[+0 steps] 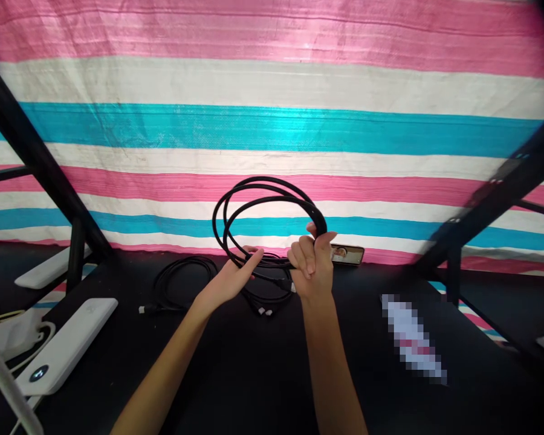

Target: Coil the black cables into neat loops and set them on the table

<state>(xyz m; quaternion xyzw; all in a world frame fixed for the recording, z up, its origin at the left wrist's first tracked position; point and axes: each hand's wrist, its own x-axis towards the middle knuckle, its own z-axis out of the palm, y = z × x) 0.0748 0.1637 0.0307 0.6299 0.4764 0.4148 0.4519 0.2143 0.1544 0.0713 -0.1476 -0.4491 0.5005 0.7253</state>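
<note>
A black cable (318, 219) is held up in several loose loops above the black table. My right hand (315, 266) is closed around the bundled loops on their right side. At the lower left of the loops, my left hand (238, 275) pinches the cable between thumb and fingers. One connector (283, 283), dark with a pale tip, hangs between my hands. Below and behind lies another black cable, its two pale plug ends (265, 312) showing and the rest partly hidden by my hands. Left of my left hand rests a coiled black cable (161, 287) with a white-tipped plug (142, 309).
A phone (351, 255) leans at the table's back, behind my right hand. A blurred-out flat item (412, 338) lies to the right. On the left sit a long white device (72, 344) with a round display and white cords (9, 399). Dark metal legs (40, 163) flank a striped sheet (272, 127).
</note>
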